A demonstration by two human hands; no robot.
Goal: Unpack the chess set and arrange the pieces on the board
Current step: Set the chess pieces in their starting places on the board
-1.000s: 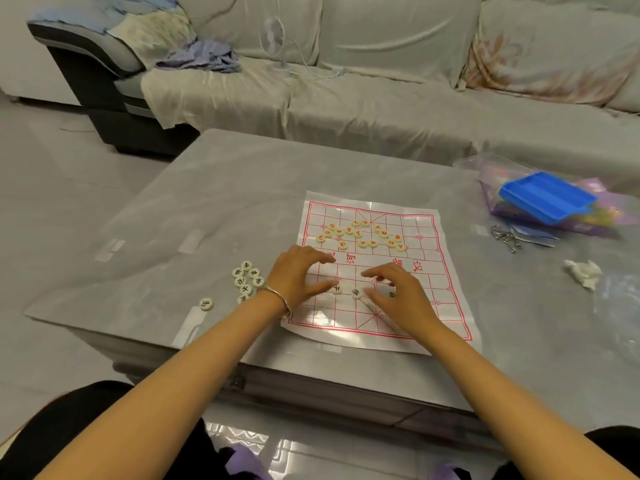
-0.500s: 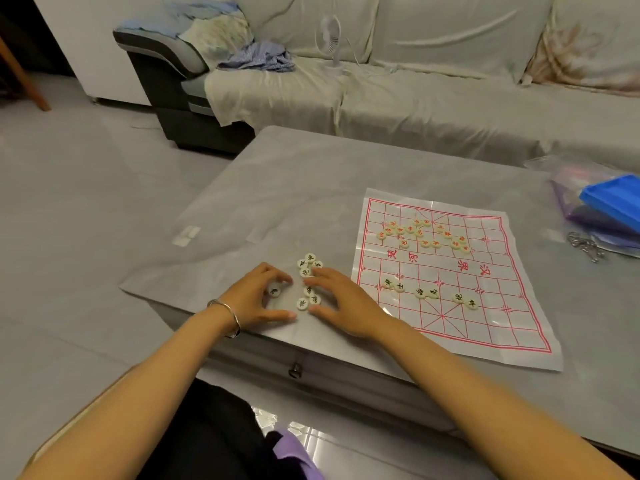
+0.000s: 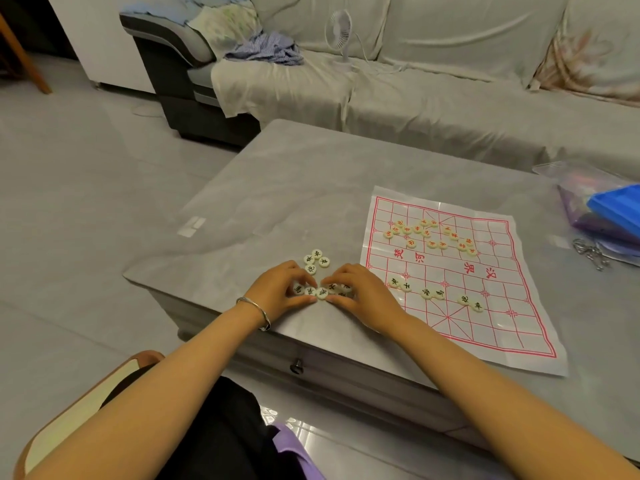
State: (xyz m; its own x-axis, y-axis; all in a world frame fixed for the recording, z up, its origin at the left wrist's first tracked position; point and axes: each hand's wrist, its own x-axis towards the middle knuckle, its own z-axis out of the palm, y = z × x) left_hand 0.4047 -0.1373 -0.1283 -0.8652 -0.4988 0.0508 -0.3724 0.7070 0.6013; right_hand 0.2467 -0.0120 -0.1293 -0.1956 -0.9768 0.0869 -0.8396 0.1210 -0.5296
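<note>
Near-left corner of the desk (image 3: pixel 311 188): both your hands meet here, just left of the board.
Left hand (image 3: pixel 277 292): your fingers curl over the left end of a cluster of black-lettered pieces (image 3: pixel 322 292), with the thumb closing in from the near side. A silver bangle (image 3: pixel 256 306) sits on the wrist.
Right hand (image 3: pixel 360 296): your fingers curl round the cluster's right end. The thumb tip lies close to your left thumb tip, but I cannot tell whether they touch.
Hidden: your right fingers cover part of the cluster, so you cannot count it. It is also unclear whether any piece is lifted off the desk.
Loose pieces (image 3: pixel 316 260): four black-lettered discs lie on the desk just beyond your left hand, apart from the board.
Board (image 3: pixel 485 327): a thin, creased sheet with a red grid lies flat to the right of your hands.
Red-lettered pieces (image 3: pixel 429 233): these are bunched on the board's far half.
Placed black pieces (image 3: pixel 433 293): six lie in loose pairs across the near half, their characters too small to read.
Right edge: a blue tray (image 3: pixel 620 206) on a clear bag (image 3: pixel 568 178) is cut off by the frame.
Metal rings (image 3: pixel 592 252): these lie on the desk near the bag and are hard to make out.
</note>
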